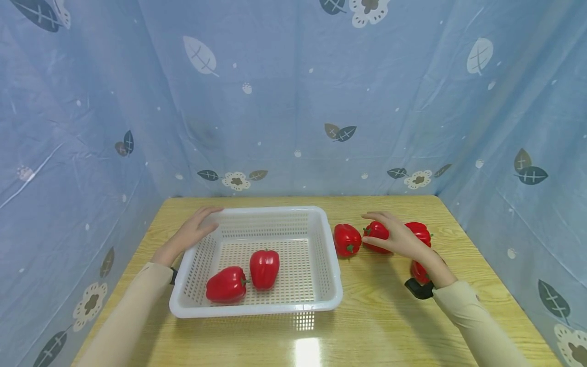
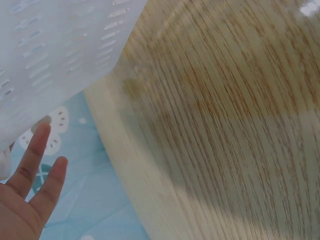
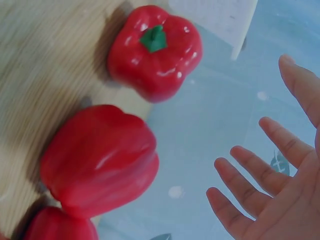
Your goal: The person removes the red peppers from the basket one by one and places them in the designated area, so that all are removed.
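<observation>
My left hand (image 1: 190, 234) rests at the back left corner of a white plastic basket (image 1: 255, 309), thumb and fingers reaching over the rim. In the left wrist view, two straight fingers (image 2: 47, 187) of it show beside the slotted wall. Inside the basket lie two red bell peppers, one on its side (image 1: 227, 285) and one to its right (image 1: 264, 269). My right hand (image 1: 400, 237) hovers with spread fingers over a red bell pepper (image 1: 375, 236), which it partly covers. Between that pepper and the basket lies another bell pepper (image 1: 347, 239), green stem showing.
Two more bell peppers, one behind the right wrist (image 1: 419, 232) and one partly hidden beneath it (image 1: 419, 272), lie on the wooden table (image 1: 367, 326). A blue patterned curtain (image 1: 293, 102) encloses the table at the back and sides.
</observation>
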`<state>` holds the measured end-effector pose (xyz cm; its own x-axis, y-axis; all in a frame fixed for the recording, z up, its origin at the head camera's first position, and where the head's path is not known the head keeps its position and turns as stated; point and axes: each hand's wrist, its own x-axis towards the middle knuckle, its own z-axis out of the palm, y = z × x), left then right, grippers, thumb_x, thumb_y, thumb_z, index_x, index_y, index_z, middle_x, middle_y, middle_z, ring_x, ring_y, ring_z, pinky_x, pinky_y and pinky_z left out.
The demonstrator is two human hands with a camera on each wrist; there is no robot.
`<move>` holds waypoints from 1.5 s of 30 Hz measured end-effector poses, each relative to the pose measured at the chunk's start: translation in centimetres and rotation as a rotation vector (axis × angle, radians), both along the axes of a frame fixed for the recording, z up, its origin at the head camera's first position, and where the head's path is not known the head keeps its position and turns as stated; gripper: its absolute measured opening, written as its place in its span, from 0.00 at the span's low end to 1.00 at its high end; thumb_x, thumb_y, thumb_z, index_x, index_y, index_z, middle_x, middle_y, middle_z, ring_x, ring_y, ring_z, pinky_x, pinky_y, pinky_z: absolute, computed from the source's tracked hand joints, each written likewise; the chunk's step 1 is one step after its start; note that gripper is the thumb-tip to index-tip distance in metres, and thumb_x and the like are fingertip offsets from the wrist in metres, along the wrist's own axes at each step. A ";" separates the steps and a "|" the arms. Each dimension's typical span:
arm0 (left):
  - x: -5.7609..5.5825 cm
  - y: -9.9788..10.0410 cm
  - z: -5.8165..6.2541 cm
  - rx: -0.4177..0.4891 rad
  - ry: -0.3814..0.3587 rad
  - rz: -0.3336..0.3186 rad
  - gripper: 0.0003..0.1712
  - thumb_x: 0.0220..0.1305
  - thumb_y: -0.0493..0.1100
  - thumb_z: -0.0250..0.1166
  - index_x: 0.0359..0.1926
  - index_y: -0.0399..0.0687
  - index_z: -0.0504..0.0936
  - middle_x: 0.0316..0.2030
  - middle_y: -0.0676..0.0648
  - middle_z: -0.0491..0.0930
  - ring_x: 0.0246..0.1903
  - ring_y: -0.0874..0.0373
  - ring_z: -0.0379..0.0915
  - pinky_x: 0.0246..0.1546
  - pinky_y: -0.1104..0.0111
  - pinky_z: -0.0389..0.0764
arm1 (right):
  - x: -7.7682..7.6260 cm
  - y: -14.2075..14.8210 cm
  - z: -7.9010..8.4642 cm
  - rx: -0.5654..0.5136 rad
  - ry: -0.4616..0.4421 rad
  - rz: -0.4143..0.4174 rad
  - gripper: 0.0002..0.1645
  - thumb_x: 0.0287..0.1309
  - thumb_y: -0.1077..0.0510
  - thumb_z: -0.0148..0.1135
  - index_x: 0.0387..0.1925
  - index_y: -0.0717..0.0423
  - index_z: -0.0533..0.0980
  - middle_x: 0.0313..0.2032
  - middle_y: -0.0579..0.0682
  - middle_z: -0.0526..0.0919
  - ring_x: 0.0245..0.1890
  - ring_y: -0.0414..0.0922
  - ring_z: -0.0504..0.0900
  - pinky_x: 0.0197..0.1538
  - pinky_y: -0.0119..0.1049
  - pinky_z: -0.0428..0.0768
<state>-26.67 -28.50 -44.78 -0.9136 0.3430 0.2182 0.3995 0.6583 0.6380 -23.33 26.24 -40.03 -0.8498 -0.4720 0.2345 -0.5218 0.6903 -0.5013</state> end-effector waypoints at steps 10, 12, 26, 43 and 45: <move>-0.2 0.0 -0.1 0.003 0.022 -0.020 0.28 0.66 0.48 0.55 0.65 0.50 0.64 0.65 0.39 0.60 0.64 0.39 0.54 0.57 0.37 0.59 | -0.6 -2.0 0.3 0.011 0.027 0.055 0.39 0.49 0.43 0.67 0.61 0.54 0.68 0.60 0.58 0.69 0.60 0.57 0.66 0.56 0.59 0.69; -0.2 0.0 -0.1 0.003 0.020 -0.015 0.27 0.66 0.48 0.55 0.65 0.51 0.64 0.65 0.39 0.60 0.64 0.40 0.54 0.57 0.37 0.59 | -0.7 -2.5 0.6 0.016 0.017 0.066 0.40 0.49 0.42 0.67 0.61 0.54 0.67 0.61 0.58 0.68 0.61 0.56 0.66 0.56 0.59 0.70; -0.1 0.0 0.0 -0.002 0.003 0.001 0.28 0.66 0.49 0.55 0.66 0.52 0.64 0.66 0.39 0.58 0.64 0.39 0.54 0.57 0.37 0.60 | -1.4 -6.5 2.9 0.033 -0.018 0.129 0.39 0.50 0.43 0.67 0.62 0.50 0.67 0.63 0.54 0.66 0.63 0.54 0.63 0.60 0.57 0.67; -0.1 0.0 0.0 -0.018 0.001 0.009 0.28 0.66 0.49 0.55 0.66 0.52 0.63 0.66 0.41 0.59 0.64 0.40 0.55 0.56 0.37 0.62 | -2.3 -11.1 4.0 0.116 0.061 0.253 0.36 0.51 0.43 0.65 0.61 0.51 0.69 0.61 0.53 0.69 0.61 0.52 0.67 0.61 0.52 0.68; -0.1 0.0 -0.1 -0.021 -0.003 0.010 0.29 0.66 0.49 0.55 0.66 0.52 0.63 0.66 0.41 0.58 0.64 0.39 0.54 0.56 0.37 0.62 | -2.3 -11.6 4.1 0.124 0.052 0.266 0.36 0.52 0.43 0.65 0.61 0.50 0.68 0.61 0.52 0.69 0.61 0.51 0.67 0.61 0.51 0.68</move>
<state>-26.76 -28.53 -44.85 -0.9175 0.3387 0.2084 0.3913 0.6757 0.6248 -25.64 14.69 -35.93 -0.6807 -0.7043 0.2013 -0.7155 0.5803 -0.3891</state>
